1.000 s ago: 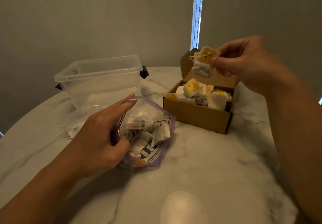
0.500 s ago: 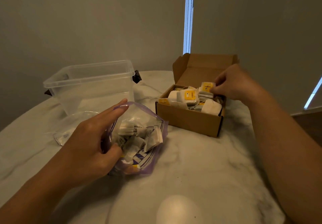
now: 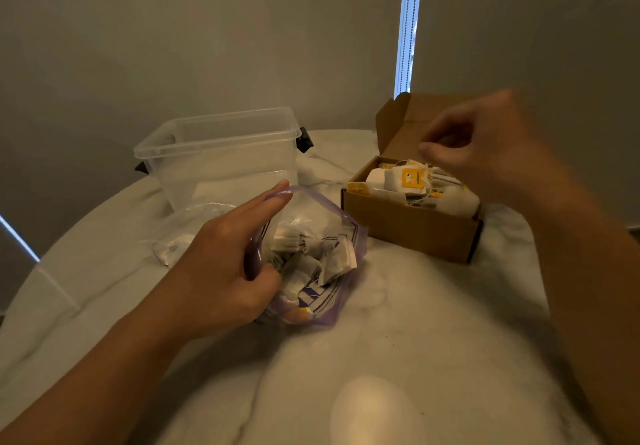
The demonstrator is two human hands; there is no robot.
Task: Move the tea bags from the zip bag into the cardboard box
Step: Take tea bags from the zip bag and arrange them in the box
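Observation:
A purple-edged zip bag [image 3: 341,223] lies open on the marble table with several white tea bags [image 3: 311,254] inside. My left hand [image 3: 221,268] grips the bag's left edge, index finger stretched along its rim. To the right stands a brown cardboard box [image 3: 412,228], lid flap up, filled with several tea bags with yellow tags [image 3: 408,180]. My right hand [image 3: 485,147] hovers just above the box, blurred, fingers loosely curled and holding nothing.
A clear plastic tub [image 3: 221,154] stands behind the zip bag at the back left. A flat clear plastic bag [image 3: 173,247] lies beside my left wrist. The round marble table [image 3: 398,323] drops off at its left and right edges.
My right hand carried a tea bag down into the box, let it go and has lifted off empty. My left hand kept its hold on the zip bag.

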